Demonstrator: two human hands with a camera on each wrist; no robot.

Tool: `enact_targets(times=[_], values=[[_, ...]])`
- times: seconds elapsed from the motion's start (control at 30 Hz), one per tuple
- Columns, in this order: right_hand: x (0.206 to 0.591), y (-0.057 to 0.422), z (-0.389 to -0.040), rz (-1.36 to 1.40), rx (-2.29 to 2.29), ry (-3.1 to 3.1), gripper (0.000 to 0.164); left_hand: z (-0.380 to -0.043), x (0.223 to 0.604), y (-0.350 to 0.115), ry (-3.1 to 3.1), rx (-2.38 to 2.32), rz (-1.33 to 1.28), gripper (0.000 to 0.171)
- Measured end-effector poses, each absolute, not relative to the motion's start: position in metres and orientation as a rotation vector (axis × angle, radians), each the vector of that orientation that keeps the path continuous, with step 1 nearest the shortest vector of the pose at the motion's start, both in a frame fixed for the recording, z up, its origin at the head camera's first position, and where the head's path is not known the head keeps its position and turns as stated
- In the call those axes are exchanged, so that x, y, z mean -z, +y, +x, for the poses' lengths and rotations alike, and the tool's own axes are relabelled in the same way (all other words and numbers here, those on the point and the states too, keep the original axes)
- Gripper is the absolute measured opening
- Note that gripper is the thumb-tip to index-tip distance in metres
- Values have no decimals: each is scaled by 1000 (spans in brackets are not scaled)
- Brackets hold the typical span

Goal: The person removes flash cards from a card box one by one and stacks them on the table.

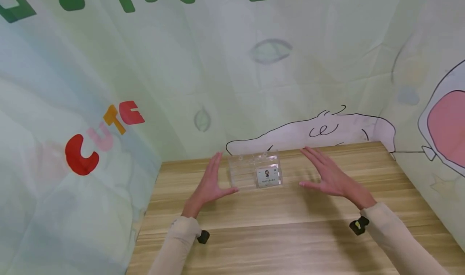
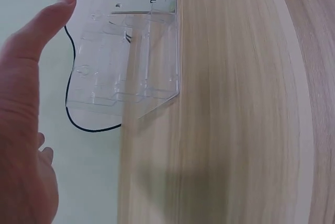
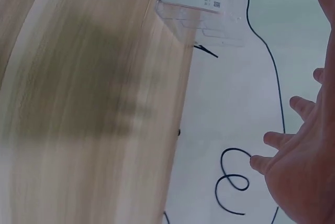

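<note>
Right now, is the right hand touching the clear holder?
Apart: the head view shows a strip of wooden tabletop between the right hand and the clear holder.

Even, diffuse light fills the head view, moderately bright, seemingly from above; the wall (image 1: 225, 73) looks slightly dull and greyish. Soft-edged shadows fall on the table (image 1: 276, 242) below the right hand (image 1: 328, 178) at lower right, and broader, blurry ones darken the wood at lower centre of the left wrist view and left of the right wrist view. Small pale glints mark the clear rack (image 1: 241, 174). The card's (image 1: 267, 177) smallest print is unreadable in the head view. In both wrist views, the table's outer edge bows.
</note>
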State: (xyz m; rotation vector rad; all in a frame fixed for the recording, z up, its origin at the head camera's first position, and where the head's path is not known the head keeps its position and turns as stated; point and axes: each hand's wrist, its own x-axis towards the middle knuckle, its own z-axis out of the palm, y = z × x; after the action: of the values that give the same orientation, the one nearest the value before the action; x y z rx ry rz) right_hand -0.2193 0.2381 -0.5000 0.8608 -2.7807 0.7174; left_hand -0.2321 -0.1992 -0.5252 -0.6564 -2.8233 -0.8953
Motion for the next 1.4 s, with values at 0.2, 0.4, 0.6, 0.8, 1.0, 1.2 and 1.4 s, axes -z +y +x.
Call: enact_targets(times=[0.2, 0.4, 0.6, 0.8, 1.0, 1.2, 1.4], values=[[516, 243, -222, 784, -981, -2806, 102, -235, 541, -194, -2792, 1099, -566, 136], [531, 244, -218, 677, -1208, -2830, 97, -238, 556, -186, -2774, 1234, -449, 135], [547, 241, -212, 598, -1409, -2788, 86, -238, 572, -182, -2764, 1365, -350, 133], [557, 239, -207, 594, -1547, -2723, 79, -242, 587, -178, -2728, 1515, -340, 138], [563, 239, -205, 579, -1630, -2699, 75, -247, 596, -174, -2695, 1598, -341, 139], [569, 236, -205, 553, -1725, -2661, 71, -252, 603, -172, -2660, 1689, -319, 134], [578, 233, -206, 506, -1802, -2641, 68, -255, 608, -171, -2595, 1747, -339, 131]])
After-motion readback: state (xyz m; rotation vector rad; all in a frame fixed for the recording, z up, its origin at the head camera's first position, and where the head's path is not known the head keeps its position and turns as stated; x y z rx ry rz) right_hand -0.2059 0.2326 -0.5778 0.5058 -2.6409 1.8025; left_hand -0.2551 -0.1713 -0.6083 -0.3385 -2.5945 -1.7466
